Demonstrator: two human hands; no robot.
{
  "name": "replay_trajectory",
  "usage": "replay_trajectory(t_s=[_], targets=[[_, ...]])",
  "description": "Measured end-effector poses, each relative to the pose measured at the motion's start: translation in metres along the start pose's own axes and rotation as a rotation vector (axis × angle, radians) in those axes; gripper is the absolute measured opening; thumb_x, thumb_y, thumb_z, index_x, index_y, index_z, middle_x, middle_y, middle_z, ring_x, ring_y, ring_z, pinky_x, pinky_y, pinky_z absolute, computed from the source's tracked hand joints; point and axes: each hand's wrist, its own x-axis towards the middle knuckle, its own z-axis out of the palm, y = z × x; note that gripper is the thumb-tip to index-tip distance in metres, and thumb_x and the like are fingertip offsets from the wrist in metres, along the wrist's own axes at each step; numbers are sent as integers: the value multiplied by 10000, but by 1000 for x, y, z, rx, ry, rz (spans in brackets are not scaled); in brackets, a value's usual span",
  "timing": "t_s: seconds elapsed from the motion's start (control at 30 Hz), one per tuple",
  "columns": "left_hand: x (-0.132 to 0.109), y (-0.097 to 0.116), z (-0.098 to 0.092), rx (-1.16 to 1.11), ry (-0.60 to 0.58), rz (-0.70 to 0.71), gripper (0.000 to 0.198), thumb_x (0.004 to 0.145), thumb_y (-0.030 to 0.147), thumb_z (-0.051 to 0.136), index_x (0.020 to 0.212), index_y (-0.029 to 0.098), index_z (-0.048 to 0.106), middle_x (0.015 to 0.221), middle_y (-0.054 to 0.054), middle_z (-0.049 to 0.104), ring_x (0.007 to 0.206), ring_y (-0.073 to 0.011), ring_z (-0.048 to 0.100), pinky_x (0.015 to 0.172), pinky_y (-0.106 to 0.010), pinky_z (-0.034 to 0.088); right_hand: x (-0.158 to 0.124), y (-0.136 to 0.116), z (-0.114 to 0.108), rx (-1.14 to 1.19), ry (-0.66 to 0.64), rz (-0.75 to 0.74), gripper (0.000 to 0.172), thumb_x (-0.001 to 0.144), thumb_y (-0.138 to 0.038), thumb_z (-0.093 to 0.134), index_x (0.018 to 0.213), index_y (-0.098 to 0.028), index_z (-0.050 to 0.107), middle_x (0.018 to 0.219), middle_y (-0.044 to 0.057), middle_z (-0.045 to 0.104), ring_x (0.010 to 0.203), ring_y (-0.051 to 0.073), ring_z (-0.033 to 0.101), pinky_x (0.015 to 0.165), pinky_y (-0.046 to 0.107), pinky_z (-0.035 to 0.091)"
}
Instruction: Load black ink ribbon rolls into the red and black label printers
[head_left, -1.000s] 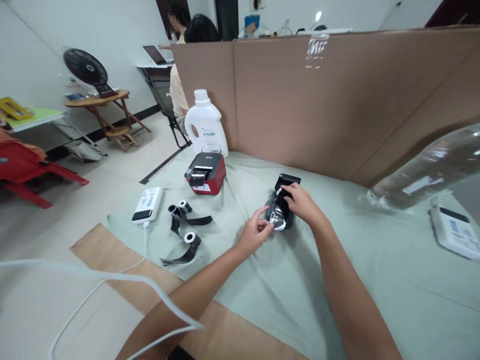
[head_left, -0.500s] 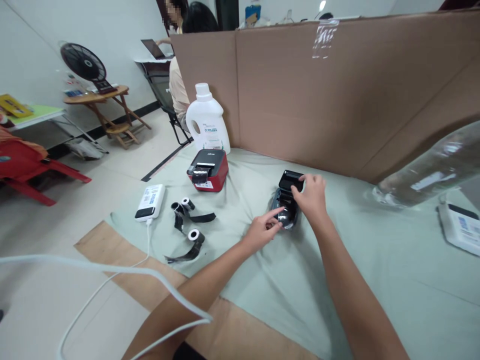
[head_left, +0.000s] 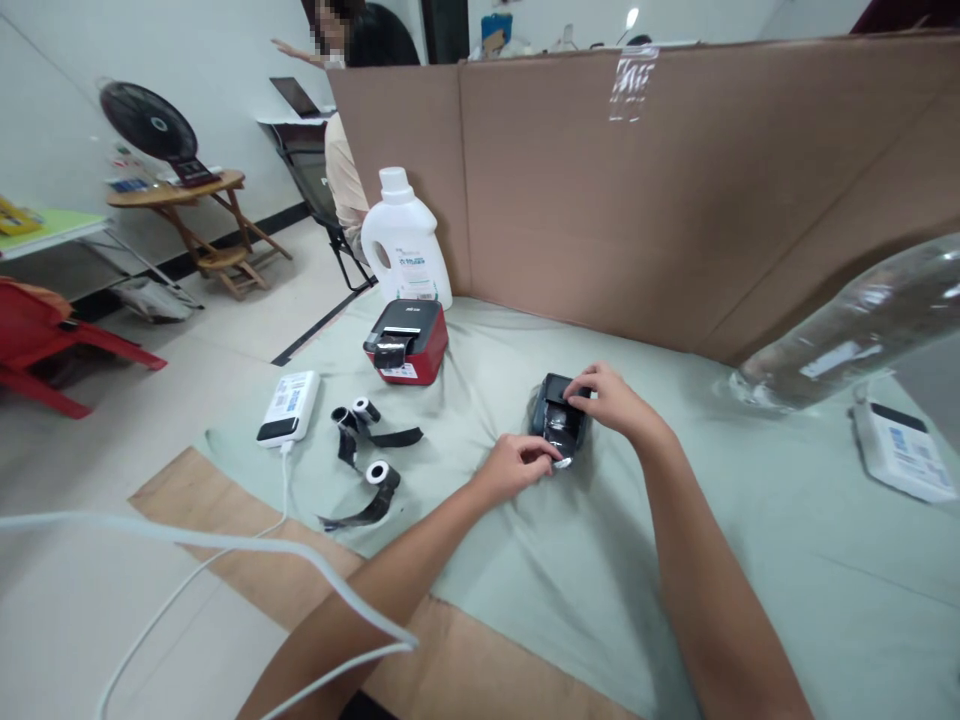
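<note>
A small dark label printer [head_left: 556,392] sits on the green cloth between my hands. Its lid now lies down, and a glossy black strip [head_left: 561,432] comes out at the front with a pale end. My left hand [head_left: 514,466] has its fingers closed at that front end of the strip. On the lid's right side rest the bent fingers and thumb of my right hand [head_left: 611,398]. Left of them lie loose rolls of black tape, one roll [head_left: 379,477] nearest to me. A red and black label printer [head_left: 409,345] stands farther back, a black strip hanging from its front.
Behind stands a cardboard screen [head_left: 555,200], with a white jug [head_left: 411,250] before it. White power banks lie left [head_left: 289,405] and right [head_left: 904,450]; a white cable [head_left: 285,490] crosses the front left. A clear plastic bottle-like container [head_left: 847,340] leans at right. A person [head_left: 349,180] sits beyond.
The printer's raised lid has come down over the roll. My right hand moved down with it, and my left fingers shifted to the strip's front end. The view turned slightly right.
</note>
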Motion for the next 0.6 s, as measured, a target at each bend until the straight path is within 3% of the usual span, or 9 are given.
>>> replay_trajectory(t_s=[0.13, 0.23, 0.33, 0.6], targets=[[0, -2, 0, 16, -13, 12, 270, 799, 195, 574, 930, 153, 807, 688, -11, 726, 566, -88, 568, 568, -182, 437, 2, -9, 12, -57, 60, 133, 322, 843, -271, 663, 1149, -285, 764, 1242, 123, 513, 1201, 322, 469, 1100, 501, 369], [1, -4, -1, 36, -24, 19, 275, 813, 207, 573, 951, 163, 806, 717, -12, 741, 588, -94, 580, 592, -187, 450, 3, -10, 17, -36, -2, 312, 525, 852, -340, 683, 1375, -337, 636, 1315, 125, 456, 1241, 343, 454, 1132, 518, 344], [1, -3, -1, 82, -25, 26, 276, 807, 197, 573, 949, 176, 808, 738, -7, 749, 599, -95, 577, 607, -188, 452, 2, -7, 21, 59, -76, 391, 552, 886, -368, 649, 1432, -344, 575, 1317, 110, 436, 1240, 297, 502, 1146, 461, 358], [-2, -3, -2, 80, -40, 14, 286, 818, 203, 561, 980, 165, 794, 779, -13, 749, 586, -92, 577, 614, -197, 470, -1, -13, 18, 109, 53, 405, 573, 852, -306, 695, 1410, -221, 598, 1294, 143, 481, 1182, 248, 581, 1119, 390, 407]])
